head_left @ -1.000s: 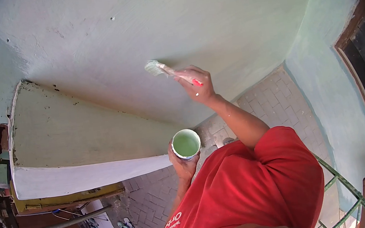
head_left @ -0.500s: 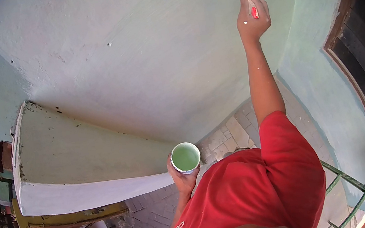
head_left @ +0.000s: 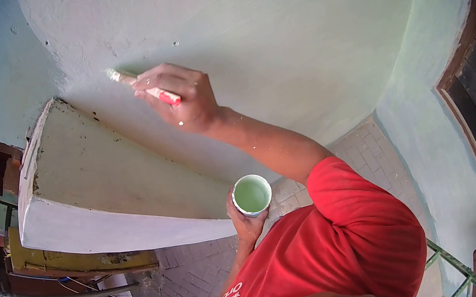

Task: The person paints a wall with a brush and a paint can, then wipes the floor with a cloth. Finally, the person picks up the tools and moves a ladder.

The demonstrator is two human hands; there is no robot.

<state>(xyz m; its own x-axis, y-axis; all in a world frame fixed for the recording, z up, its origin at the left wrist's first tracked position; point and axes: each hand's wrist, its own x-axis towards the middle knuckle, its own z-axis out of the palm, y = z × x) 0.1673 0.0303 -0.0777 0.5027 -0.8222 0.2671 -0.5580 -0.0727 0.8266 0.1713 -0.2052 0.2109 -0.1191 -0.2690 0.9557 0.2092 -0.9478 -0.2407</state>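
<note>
Head view: your right hand (head_left: 184, 99) grips a paintbrush (head_left: 127, 78) at the wall (head_left: 296, 44); your left hand (head_left: 250, 227) holds a cup (head_left: 252, 213) (pale-green paint (head_left: 252, 196) inside).

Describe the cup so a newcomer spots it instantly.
Find the red shirt, bottom centre. Just above it in the picture, the left hand holds the cup, its mouth in full view. Unlike the brush in the right hand, it has a round white rim around pale green paint.

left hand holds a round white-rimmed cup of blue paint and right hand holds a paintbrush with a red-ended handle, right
Not blue: the head view shows pale green paint in the round white-rimmed cup in the left hand. The rest stands.
</note>
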